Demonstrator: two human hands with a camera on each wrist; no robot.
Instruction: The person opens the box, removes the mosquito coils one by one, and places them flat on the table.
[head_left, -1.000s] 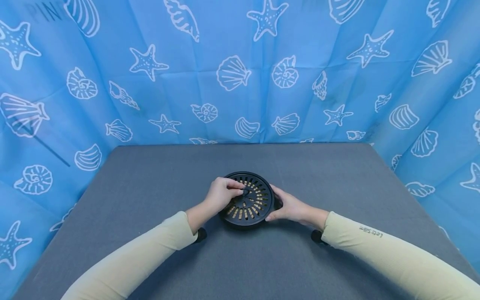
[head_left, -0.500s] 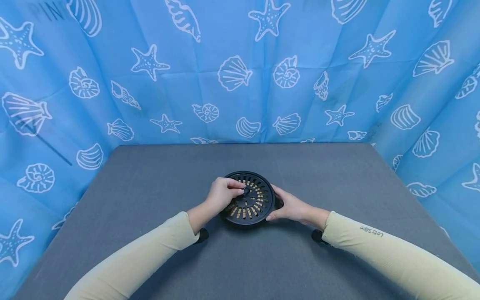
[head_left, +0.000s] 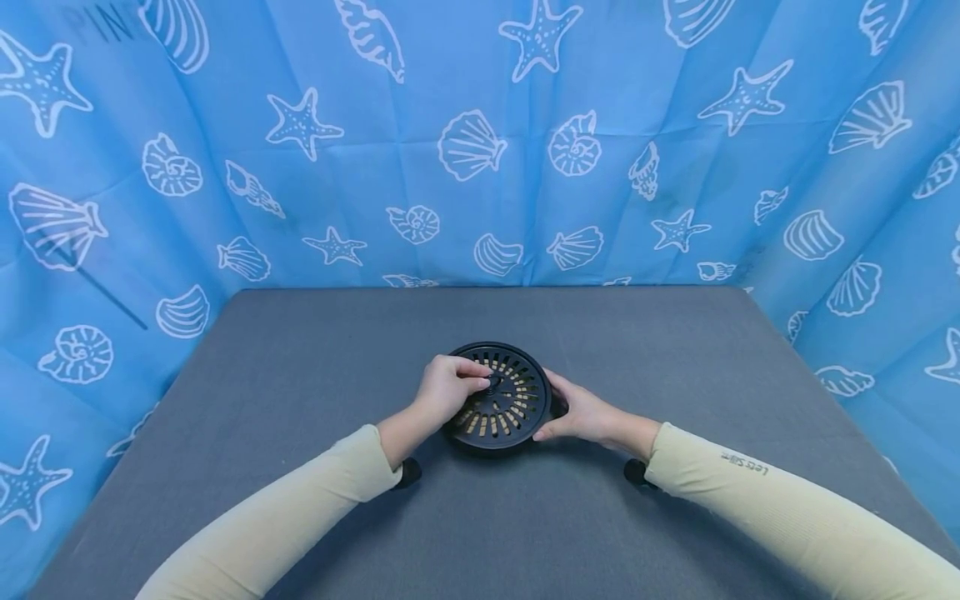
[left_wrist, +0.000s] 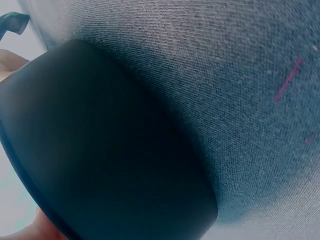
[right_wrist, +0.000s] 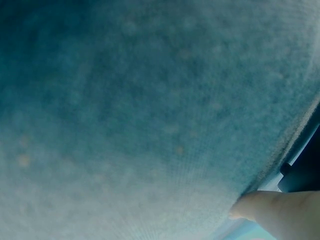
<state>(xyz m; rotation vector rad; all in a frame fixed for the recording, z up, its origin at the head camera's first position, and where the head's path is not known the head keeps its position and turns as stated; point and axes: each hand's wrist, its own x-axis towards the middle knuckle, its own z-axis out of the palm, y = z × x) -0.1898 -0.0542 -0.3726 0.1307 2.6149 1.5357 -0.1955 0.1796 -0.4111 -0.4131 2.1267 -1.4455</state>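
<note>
Item: round black container [head_left: 486, 453], seated on the grey cloth-covered table [head_left: 337, 350], about the middle of the head view, between your two hands. In the left wrist view, a smooth dark wall stands on the cloth.

Item: slotted black lid [head_left: 517, 398], on top of the container, slots radiating around the centre; tan patches [head_left: 492, 427] show through them.

Item: knob [head_left: 496, 382], small, black, at the lid's centre.

Left grip [head_left: 446, 388]: your bare left hand, coming over the lid from 9 o'clock, thumb and fingertips pinching the knob.

Right grip [head_left: 585, 413]: your bare right hand, holding the container's side at 3 o'clock, thumb at 5, fingers towards 2. A dark part shows between thumb and fingers; whether it is a handle, you cannot tell.

Sleeves: pale yellow, left sleeve [head_left: 277, 508] entering from 7 o'clock, right sleeve [head_left: 795, 508] from 4, the latter lettered. Black rounded pieces [head_left: 635, 472] show beneath both wrists.

Backdrop: blue curtain [head_left: 416, 100], at 12 o'clock beyond the table, printed with white shells and starfish.
</note>
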